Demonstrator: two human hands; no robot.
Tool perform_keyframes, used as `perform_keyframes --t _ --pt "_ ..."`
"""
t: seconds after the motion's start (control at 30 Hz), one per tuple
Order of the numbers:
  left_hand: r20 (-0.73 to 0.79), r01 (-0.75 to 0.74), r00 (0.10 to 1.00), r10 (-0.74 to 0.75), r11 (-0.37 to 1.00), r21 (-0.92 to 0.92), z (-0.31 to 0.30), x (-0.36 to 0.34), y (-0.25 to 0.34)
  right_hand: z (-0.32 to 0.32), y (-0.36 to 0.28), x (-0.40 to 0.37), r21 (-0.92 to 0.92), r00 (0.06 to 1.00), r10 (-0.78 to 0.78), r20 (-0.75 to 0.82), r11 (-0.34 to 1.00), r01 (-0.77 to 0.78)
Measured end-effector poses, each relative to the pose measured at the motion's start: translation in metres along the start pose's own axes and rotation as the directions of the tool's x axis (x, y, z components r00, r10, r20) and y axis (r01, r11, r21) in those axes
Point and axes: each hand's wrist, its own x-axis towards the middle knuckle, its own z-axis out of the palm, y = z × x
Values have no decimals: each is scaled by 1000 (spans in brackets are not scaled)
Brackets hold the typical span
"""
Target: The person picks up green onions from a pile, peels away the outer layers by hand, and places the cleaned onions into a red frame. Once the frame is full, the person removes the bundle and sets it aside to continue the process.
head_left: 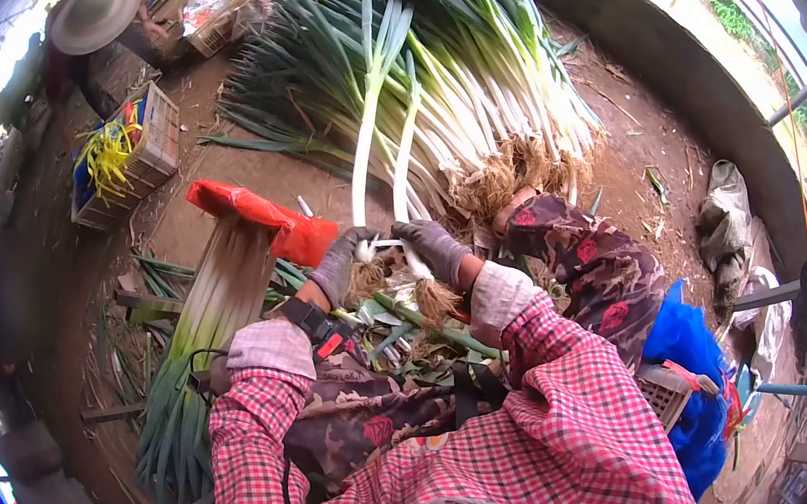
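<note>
White leeks (365, 147), two, lie with roots at the knees and tops on the pile (464, 88): left hand (341, 265) is closed round one root end, right hand (434, 249) closed round the other. Likely faults: a soiled glove lets a shank slip, or a hard pull snaps it or drags more stalks off the pile. Count: two leeks in hand, two gloved hands, one red-wrapped bundle (216, 300) at left, one crate (161, 137), one hatted person (95, 13) beyond
</note>
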Motion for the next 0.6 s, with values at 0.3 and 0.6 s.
perform_keyframes --t 0.3,0.6 --pt "60 -179 982 177 983 38 21 -21 -32 -9 -5 -23 46 930 -238 282 971 234" --pt "35 -287 953 303 853 436 -4 6 -55 -27 22 -95 -231 831 -376 410 839 493"
